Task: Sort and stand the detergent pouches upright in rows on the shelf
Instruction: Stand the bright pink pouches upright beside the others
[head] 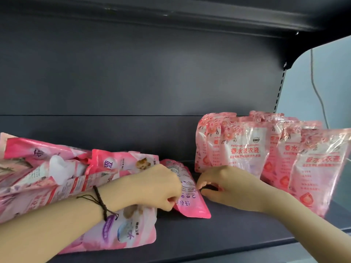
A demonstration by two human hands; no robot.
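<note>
The left hand (157,186) and the right hand (229,185) meet on one pink detergent pouch (191,207) that lies slanted on the shelf (209,240), its sealed end pointing toward the person. The left fingers (175,188) are curled over the pouch's left edge with the thumb tucked under, pinching it. The right fingers (204,182) are curled too, fingertip and thumb closing on the pouch's right edge. How firm that hold is cannot be seen.

Behind the left knuckles lies the unsorted pile of pouches (57,177), flat and overlapping, and one of them sits under the left wrist. Just past the right knuckles stand the upright pink pouches (245,149), in rows, leaning slightly.

The step in hand looks like lifting this pouch out and standing it up. It should go best if both hands keep hold of the side edges and swing the broad base down first. The liquid can then settle before the fingers let go. The pouch is probably soft and heavy at the bottom. Setting it against a standing neighbour should stop it slumping, and a careless right wrist could topple that front row.
</note>
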